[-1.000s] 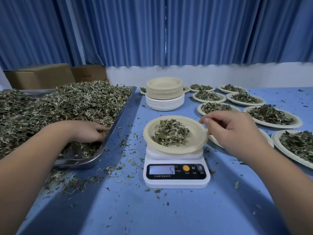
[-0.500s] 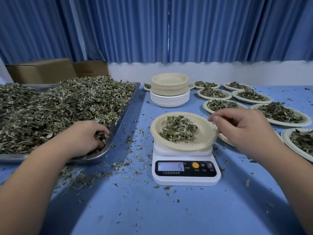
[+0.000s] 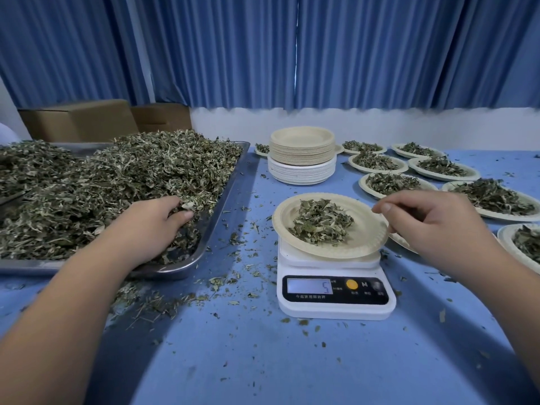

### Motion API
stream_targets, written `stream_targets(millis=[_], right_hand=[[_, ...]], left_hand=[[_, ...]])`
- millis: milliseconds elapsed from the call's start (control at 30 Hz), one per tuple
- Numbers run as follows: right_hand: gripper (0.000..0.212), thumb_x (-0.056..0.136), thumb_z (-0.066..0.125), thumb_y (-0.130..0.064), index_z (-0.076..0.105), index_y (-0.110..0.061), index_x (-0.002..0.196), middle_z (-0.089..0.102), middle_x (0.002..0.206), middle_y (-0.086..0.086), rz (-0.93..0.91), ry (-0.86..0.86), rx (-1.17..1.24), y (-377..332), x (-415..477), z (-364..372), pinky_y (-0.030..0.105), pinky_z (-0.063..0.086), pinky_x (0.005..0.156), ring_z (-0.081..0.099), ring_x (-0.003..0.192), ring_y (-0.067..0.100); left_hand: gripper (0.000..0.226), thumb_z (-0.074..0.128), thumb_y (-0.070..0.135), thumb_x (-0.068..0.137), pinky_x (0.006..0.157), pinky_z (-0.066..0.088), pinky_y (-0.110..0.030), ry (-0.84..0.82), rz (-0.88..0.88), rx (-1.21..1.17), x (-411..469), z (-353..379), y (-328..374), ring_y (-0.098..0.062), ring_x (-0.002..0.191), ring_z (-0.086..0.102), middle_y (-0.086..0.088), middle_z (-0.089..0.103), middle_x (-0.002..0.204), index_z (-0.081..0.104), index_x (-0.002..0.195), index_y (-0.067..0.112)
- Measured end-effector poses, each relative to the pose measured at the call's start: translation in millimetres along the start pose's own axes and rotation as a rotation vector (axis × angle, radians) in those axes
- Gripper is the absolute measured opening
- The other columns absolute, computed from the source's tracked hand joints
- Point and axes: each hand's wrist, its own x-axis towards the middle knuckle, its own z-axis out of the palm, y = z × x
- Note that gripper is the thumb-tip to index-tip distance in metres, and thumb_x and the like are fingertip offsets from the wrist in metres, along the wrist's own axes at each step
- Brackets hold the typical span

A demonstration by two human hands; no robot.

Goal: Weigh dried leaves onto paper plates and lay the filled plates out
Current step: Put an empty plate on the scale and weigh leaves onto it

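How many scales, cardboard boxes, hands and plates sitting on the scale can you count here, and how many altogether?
Scale: 1
Cardboard boxes: 2
Hands: 2, left hand and right hand
Plate on the scale: 1
Total: 6

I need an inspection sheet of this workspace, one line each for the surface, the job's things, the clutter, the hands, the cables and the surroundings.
Surface: blue table, dusted with leaf crumbs.
Job's things: metal tray heaped with dried leaves; scale reading 5, bearing a plate with a small leaf pile; stack of empty plates; filled plates laid out on the right.
Clutter: spilled leaf bits beside the tray.
Hands: left hand curled into the dried leaves; right hand at the plate's right rim, contact unclear.
Cables: nothing seen.
Surroundings: blue curtains, cardboard boxes.
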Motion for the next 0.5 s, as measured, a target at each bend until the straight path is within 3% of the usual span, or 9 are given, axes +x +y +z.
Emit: stream_targets(millis=[167, 333, 500], right_hand=[[0.025, 0.089, 0.061, -0.019, 0.069, -0.038, 0.076, 0.064, 0.056, 0.007, 0.003, -0.004, -0.013, 0.3, -0.5, -0.4, 0.01, 0.033, 0.041, 0.045, 0.04, 0.005], [0.026, 0.089, 0.062, -0.019, 0.068, -0.039, 0.075, 0.064, 0.056, 0.008, 0.004, -0.007, -0.01, -1.3, -0.5, -0.2, 0.011, 0.033, 0.041, 0.044, 0.04, 0.006], [0.025, 0.089, 0.061, -0.018, 0.069, -0.037, 0.075, 0.064, 0.056, 0.008, 0.004, -0.009, -0.001, -1.9, -0.3, -0.7, 0.011, 0.033, 0.041, 0.043, 0.04, 0.006]], left_hand=[[0.02, 0.049, 0.033, 0.099, 0.037, 0.031, -0.023, 0.027, 0.027, -0.028, -2.0, -2.7, 4.1, -0.015, 0.038, 0.047, -0.004, 0.055, 0.057, 0.055, 0.109, 0.017], [0.031, 0.05, 0.02, 0.1, 0.032, 0.03, -0.021, 0.109, 0.024, -0.09, -1.6, -2.8, 7.4, -0.012, 0.034, 0.042, -0.002, 0.057, 0.062, 0.053, 0.13, 0.018], [0.032, 0.049, 0.018, 0.1, 0.029, 0.028, -0.019, 0.154, 0.012, -0.164, -1.7, -2.2, 7.0, -0.014, 0.036, 0.04, -0.004, 0.058, 0.066, 0.051, 0.132, 0.019]])
